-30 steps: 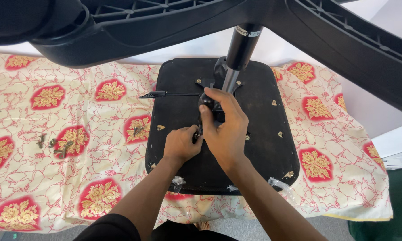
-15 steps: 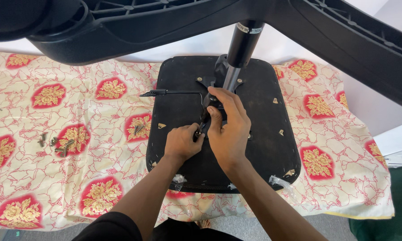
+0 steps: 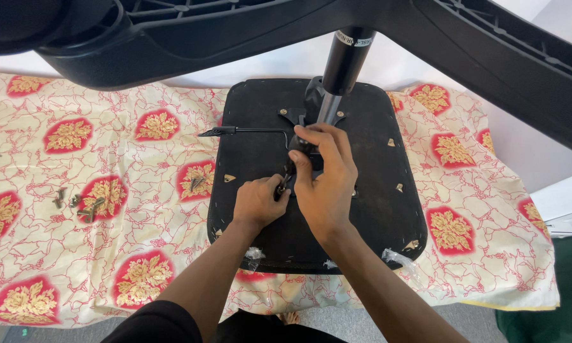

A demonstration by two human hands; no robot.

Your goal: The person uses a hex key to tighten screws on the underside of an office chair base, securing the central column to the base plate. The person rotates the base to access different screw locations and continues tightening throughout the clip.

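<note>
1. An upturned black chair seat [image 3: 375, 209] lies on a table under a cream cloth with red and gold medallions [image 3: 108, 159], toward the cloth's right half, its near edge just short of the cloth's front edge.
2. A metal mechanism plate [image 3: 308, 136] sits at the seat's middle, nearer its far edge, and a black and silver gas cylinder [image 3: 337, 76] rises from it toward the camera.
3. A thin black lever with a flat handle [image 3: 235, 131] runs from the plate out past the seat's left edge.
4. The left hand [image 3: 257, 202] is closed around a small dark tool [image 3: 282, 187] pressed at the plate's near left side; what the tool bites on is hidden.
5. The right hand [image 3: 324, 181] lies over the plate, fingers curled down on it, touching the left hand's thumb side.
6. Loose screws and bolts [image 3: 82, 204] lie on the cloth toward its left edge, well apart from the seat.
7. Black legs of the chair base [image 3: 171, 32] span the top of the view.
</note>
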